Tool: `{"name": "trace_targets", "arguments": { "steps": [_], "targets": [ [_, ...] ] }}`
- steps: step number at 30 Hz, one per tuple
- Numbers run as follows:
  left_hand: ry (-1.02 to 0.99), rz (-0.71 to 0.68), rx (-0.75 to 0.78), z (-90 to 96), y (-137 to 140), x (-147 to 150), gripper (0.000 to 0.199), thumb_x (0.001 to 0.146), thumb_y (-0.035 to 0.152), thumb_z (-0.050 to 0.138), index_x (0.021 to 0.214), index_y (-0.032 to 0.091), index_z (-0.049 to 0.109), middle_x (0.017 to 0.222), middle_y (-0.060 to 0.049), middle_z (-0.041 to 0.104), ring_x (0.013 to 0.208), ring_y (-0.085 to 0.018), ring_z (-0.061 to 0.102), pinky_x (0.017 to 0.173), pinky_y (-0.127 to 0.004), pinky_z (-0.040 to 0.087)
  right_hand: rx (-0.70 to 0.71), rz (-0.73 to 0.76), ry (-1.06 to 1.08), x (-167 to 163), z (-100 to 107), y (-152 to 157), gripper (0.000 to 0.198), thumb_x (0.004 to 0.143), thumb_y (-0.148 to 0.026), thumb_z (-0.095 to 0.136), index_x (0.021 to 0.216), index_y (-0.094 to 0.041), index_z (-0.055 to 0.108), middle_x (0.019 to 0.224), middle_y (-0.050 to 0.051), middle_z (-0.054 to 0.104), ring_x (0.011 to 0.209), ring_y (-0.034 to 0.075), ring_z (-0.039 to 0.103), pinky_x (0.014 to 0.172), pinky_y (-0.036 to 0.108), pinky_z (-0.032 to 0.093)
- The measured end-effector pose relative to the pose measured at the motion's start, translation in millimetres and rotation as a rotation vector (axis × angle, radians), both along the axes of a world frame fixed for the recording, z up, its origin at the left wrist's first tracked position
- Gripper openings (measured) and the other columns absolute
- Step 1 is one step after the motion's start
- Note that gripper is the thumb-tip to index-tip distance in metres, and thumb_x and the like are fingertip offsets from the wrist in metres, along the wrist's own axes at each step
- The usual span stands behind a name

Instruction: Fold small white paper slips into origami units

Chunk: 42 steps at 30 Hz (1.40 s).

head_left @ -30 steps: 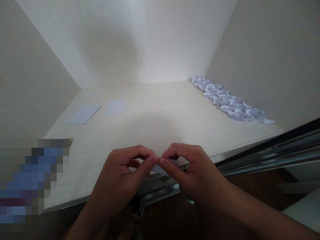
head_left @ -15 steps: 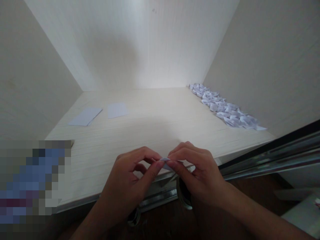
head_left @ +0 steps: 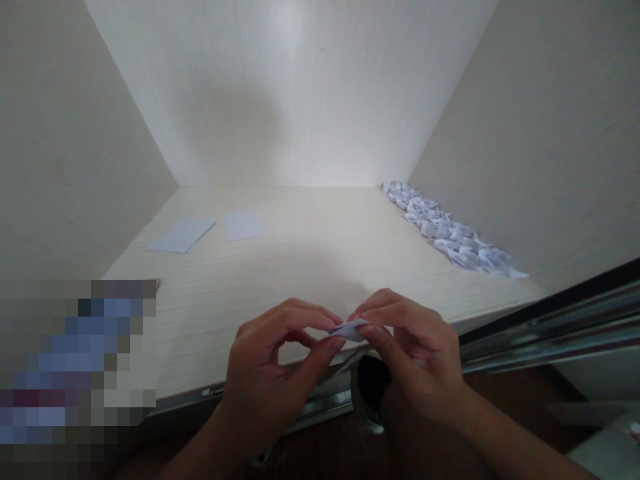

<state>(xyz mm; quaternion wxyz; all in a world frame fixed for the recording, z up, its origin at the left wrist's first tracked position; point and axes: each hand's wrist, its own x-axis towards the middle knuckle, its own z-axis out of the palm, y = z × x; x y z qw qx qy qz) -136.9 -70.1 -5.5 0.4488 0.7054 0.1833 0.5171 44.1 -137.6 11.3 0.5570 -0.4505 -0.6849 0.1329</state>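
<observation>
A small folded piece of white paper [head_left: 352,329] is held up over the front edge of the pale wooden shelf [head_left: 320,247]. My left hand [head_left: 285,353] pinches its left end between thumb and fingers. At the other end, the thumb and fingertips of my right hand [head_left: 410,347] grip the paper and partly cover it. Along the right wall lies a long heap of folded and twisted white papers [head_left: 450,230]. Toward the back left rest a stack of flat paper sheets [head_left: 185,235] and, beside it, a separate flat square of paper [head_left: 243,225].
Light wooden panels enclose the shelf at the left, back and right. A dark metal rail [head_left: 550,327] runs along the lower right. Below the front edge, a shoe [head_left: 371,387] shows above a dark floor. The lower left corner is blurred out by pixelation.
The paper has turned between my fingers and shows more of its white surface. Both hands have shifted slightly right in view, and the camera view has tilted a little.
</observation>
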Motion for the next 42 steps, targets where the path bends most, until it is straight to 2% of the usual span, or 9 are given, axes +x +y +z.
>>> {"name": "trace_targets", "arguments": {
  "steps": [4, 9, 13, 18, 25, 30, 34, 39, 42],
  "targets": [
    [-0.036, 0.119, 0.057, -2.7, -8, 5, 0.021, 0.085, 0.004, 0.074, 0.092, 0.023, 0.072, 0.095, 0.002, 0.076, 0.086, -0.012, 0.072, 0.071, -0.021, 0.06, 0.128, -0.057, -0.111, 0, 0, 1, 0.025, 0.087, -0.001, 0.067, 0.102, -0.021, 0.072, 0.091, 0.005, 0.075, 0.081, 0.018, 0.069, 0.075, 0.035, 0.053],
    [0.054, 0.177, 0.059, -0.3, -10, 4, 0.016, 0.087, 0.008, 0.074, 0.088, 0.023, 0.072, 0.092, 0.003, 0.076, 0.079, -0.01, 0.072, 0.063, -0.018, 0.059, 0.27, -0.093, -0.272, 2, 1, 2, 0.031, 0.082, 0.002, 0.067, 0.104, -0.02, 0.07, 0.089, 0.006, 0.077, 0.08, 0.02, 0.071, 0.074, 0.038, 0.051],
    [0.088, 0.14, 0.069, 2.9, -4, 1, 0.017, 0.087, 0.006, 0.073, 0.081, 0.023, 0.071, 0.086, 0.005, 0.076, 0.073, -0.008, 0.071, 0.063, -0.018, 0.058, 0.277, -0.105, -0.315, 2, 3, 2, 0.03, 0.082, 0.001, 0.066, 0.104, -0.019, 0.07, 0.089, 0.006, 0.077, 0.078, 0.02, 0.071, 0.071, 0.038, 0.049],
    [0.051, 0.102, 0.09, 0.7, 0, -2, 0.019, 0.086, 0.005, 0.073, 0.086, 0.024, 0.072, 0.087, 0.005, 0.078, 0.076, -0.01, 0.073, 0.064, -0.02, 0.058, 0.263, -0.095, -0.272, 1, 5, 1, 0.028, 0.082, 0.003, 0.066, 0.102, -0.016, 0.07, 0.088, 0.007, 0.077, 0.079, 0.019, 0.071, 0.074, 0.037, 0.05],
    [0.074, 0.191, 0.028, 0.9, -3, 0, 0.017, 0.084, 0.01, 0.076, 0.087, 0.025, 0.069, 0.078, 0.007, 0.075, 0.065, -0.009, 0.069, 0.054, -0.017, 0.056, 0.129, -0.072, -0.199, -1, 7, -1, 0.021, 0.088, -0.001, 0.067, 0.097, -0.019, 0.07, 0.085, 0.002, 0.075, 0.076, 0.016, 0.069, 0.075, 0.035, 0.048],
    [0.095, 0.15, -0.093, 3.7, -2, 2, 0.029, 0.082, 0.015, 0.078, 0.108, 0.025, 0.068, 0.083, 0.003, 0.076, 0.069, -0.014, 0.073, 0.051, -0.018, 0.059, 0.059, -0.095, -0.165, -2, 8, 0, 0.015, 0.09, -0.005, 0.067, 0.093, -0.02, 0.071, 0.081, 0.002, 0.074, 0.073, 0.015, 0.066, 0.073, 0.032, 0.049],
    [0.119, 0.181, -0.111, 3.7, -3, 1, 0.02, 0.084, 0.016, 0.077, 0.101, 0.024, 0.069, 0.07, 0.005, 0.072, 0.054, -0.01, 0.068, 0.045, -0.015, 0.053, -0.014, -0.056, -0.119, -2, 7, 0, 0.011, 0.092, -0.009, 0.068, 0.09, -0.02, 0.071, 0.079, 0.001, 0.074, 0.073, 0.014, 0.066, 0.072, 0.03, 0.05],
    [0.134, 0.182, -0.097, 3.6, -3, 0, 0.02, 0.083, 0.016, 0.077, 0.099, 0.023, 0.066, 0.072, 0.004, 0.072, 0.054, -0.01, 0.067, 0.045, -0.015, 0.051, -0.212, -0.023, -0.007, -5, 10, 2, 0.008, 0.093, -0.022, 0.071, 0.086, -0.019, 0.073, 0.078, 0.002, 0.072, 0.072, 0.014, 0.065, 0.066, 0.027, 0.051],
    [0.141, 0.161, -0.032, 3.2, -3, 1, 0.018, 0.084, 0.017, 0.077, 0.096, 0.022, 0.064, 0.072, 0.003, 0.071, 0.056, -0.011, 0.067, 0.047, -0.016, 0.052, -0.272, 0.008, -0.025, -10, 14, 3, 0.011, 0.092, -0.026, 0.073, 0.084, -0.019, 0.074, 0.078, 0.002, 0.072, 0.072, 0.014, 0.066, 0.067, 0.027, 0.051]
  ]
}}
